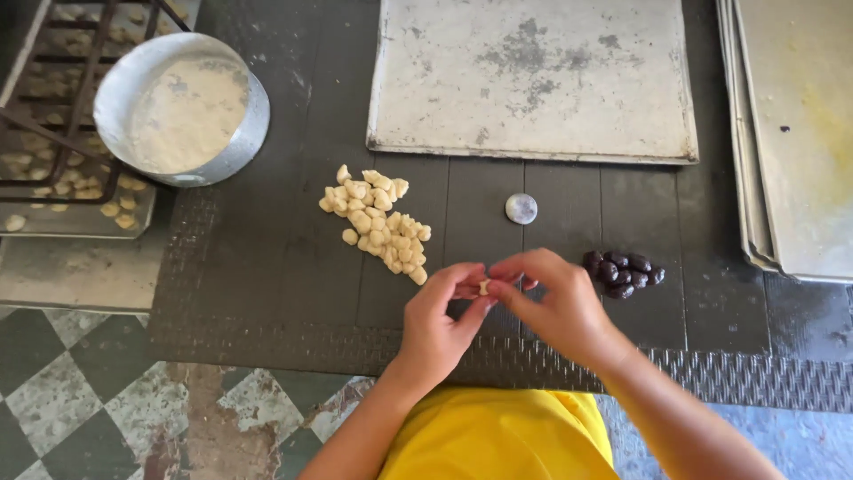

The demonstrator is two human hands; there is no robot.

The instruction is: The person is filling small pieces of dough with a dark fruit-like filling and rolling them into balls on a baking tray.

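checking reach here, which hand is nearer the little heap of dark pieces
Right. The right hand sits just left of the heap of dark pieces, almost touching it. The left hand is farther left, beyond the small dough piece both hands pinch.

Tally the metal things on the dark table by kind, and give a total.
Round pan of flour: 1
Flat baking tray: 1
Stack of trays: 1, sheets in it cannot be counted
Small round disc: 1
Total: 4
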